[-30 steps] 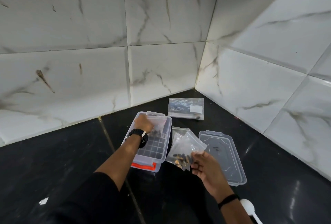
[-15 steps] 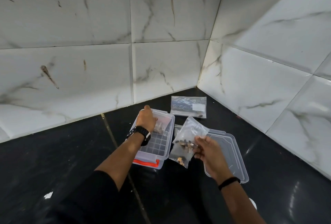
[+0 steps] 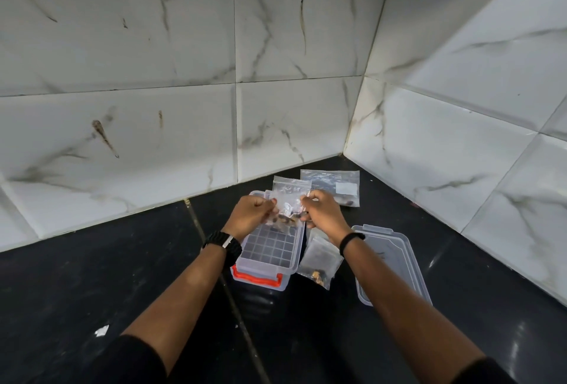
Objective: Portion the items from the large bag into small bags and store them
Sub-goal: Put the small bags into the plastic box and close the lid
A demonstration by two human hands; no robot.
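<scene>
Both hands are up over the far end of the open plastic box (image 3: 270,245), holding one small clear bag (image 3: 288,196) between them. The left hand (image 3: 251,215) pinches the bag's left edge, fingers curled on the plastic; the right hand (image 3: 322,212) pinches the right edge the same way. So each grip is clamped on the small bag. The bag is upright, its top edge pointing to the wall, with small dark and brownish pieces (image 3: 285,219) gathered at its bottom, level with the fingers.

The box sits on the black desk (image 3: 92,276), with a grid of compartments inside and an orange latch (image 3: 257,279) on its near end. Its clear lid (image 3: 395,264) lies flat on the desk to the right, apart from the box. Between box and lid lies another clear bag (image 3: 319,264), flat on the desk, with a few brown pieces in its near corner, partly under the right wrist. A larger clear bag with a white label (image 3: 334,184) lies farther back near the tiled corner, behind the right hand.

Black watch (image 3: 222,244) on the left wrist, thin black band (image 3: 351,238) on the right. White marble-look tiles (image 3: 153,77) line the walls.
</scene>
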